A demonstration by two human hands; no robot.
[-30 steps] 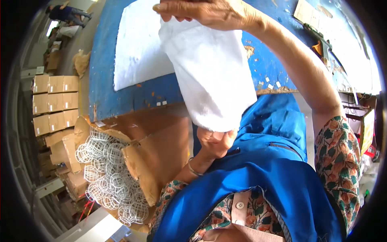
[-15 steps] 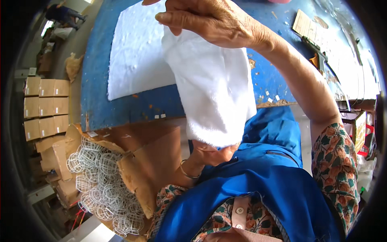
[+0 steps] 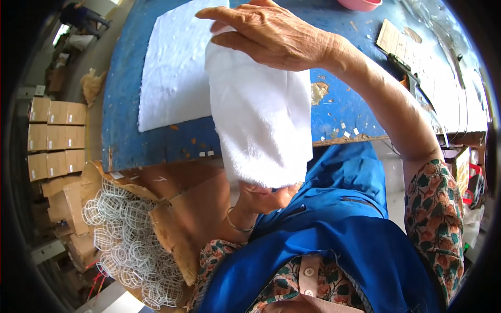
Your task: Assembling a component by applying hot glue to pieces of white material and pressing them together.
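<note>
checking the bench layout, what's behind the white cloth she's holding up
Behind the white cloth lies the blue table with a flat white sheet on it. The cloth covers that sheet's right edge and the left hand's fingertips.

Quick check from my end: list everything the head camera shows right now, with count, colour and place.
white fleecy cloth piece: one, white, held up between both hands over the table edge
white sheet: one, white, flat on the table, left of the cloth
table: one, blue with chipped paint, across the top
pink bowl: one, pink, top edge, cut off
wire mesh cages: a heap, white, in a cardboard box lower left
cardboard cartons: a stack, brown, far left
apron: one, blue, on the person
right hand: gripping the cloth's top
left hand: holding the cloth's bottom edge
</note>
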